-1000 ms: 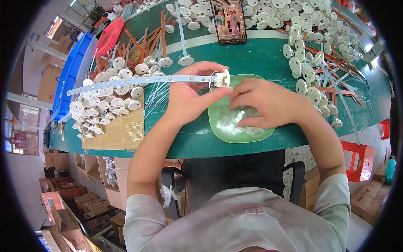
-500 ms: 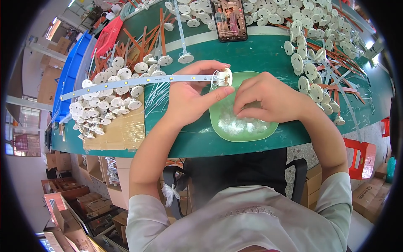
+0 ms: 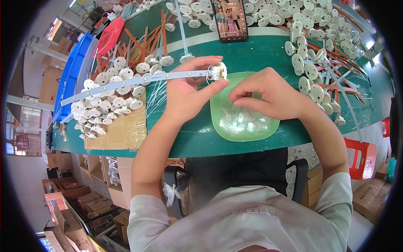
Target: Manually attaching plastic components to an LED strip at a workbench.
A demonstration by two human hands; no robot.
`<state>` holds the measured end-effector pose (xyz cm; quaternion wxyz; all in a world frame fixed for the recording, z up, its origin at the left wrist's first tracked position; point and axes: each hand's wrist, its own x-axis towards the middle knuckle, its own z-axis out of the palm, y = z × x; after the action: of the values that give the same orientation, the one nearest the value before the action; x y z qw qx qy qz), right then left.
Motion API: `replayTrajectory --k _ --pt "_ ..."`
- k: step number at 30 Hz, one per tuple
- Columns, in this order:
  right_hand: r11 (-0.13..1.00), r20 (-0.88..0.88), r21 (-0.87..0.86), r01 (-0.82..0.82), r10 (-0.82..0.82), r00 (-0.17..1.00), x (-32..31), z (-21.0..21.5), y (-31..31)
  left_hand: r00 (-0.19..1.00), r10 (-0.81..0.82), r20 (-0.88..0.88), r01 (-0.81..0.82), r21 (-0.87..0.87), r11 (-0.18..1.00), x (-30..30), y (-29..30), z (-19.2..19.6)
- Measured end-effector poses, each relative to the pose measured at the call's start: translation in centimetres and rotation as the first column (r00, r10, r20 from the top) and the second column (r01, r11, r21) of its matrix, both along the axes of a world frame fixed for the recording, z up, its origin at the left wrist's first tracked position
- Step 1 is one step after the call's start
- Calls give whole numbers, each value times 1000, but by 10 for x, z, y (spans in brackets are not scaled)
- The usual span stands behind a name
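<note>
My left hand (image 3: 187, 94) is closed on a round white disc (image 3: 223, 72), its thumb below and fingers above. From the disc a narrow LED strip (image 3: 134, 81) with yellow chips runs leftward over a pile of similar discs; thin white wires loop where the two meet. My right hand (image 3: 273, 94) hovers above a light green bowl (image 3: 247, 137), thumb and fingertips drawn together. Whatever may be between those fingertips is too small or hidden to make out. Small clear plastic pieces (image 3: 241, 122) lie in the bowl.
White discs (image 3: 103, 103) heap on cardboard (image 3: 121, 136) at left; more discs (image 3: 310, 69) and brown strips fill the right and far side. A phone (image 3: 230, 21) stands at the back. A blue tray (image 3: 73, 71) and red basket (image 3: 110, 35) are far left.
My left hand has shifted slightly left and up, turning the disc a little. My right fingertips have moved slightly left and up over the bowl, toward the disc.
</note>
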<state>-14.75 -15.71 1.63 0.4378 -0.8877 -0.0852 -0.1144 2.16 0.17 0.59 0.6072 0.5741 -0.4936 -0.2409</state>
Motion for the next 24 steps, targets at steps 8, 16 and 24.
replayTrajectory --k 8,16,24 --pt "997 -26 18 72 -72 997 0 1 -4 998 16 -55 -15 20 1000 -2 0 -1" --pt "843 -64 427 328 -334 941 2 1 -6 995 -83 52 86 -48 995 0 1 2" --pt "800 -35 474 368 -401 916 5 -10 -3 901 -262 347 244 93 965 -10 4 6"
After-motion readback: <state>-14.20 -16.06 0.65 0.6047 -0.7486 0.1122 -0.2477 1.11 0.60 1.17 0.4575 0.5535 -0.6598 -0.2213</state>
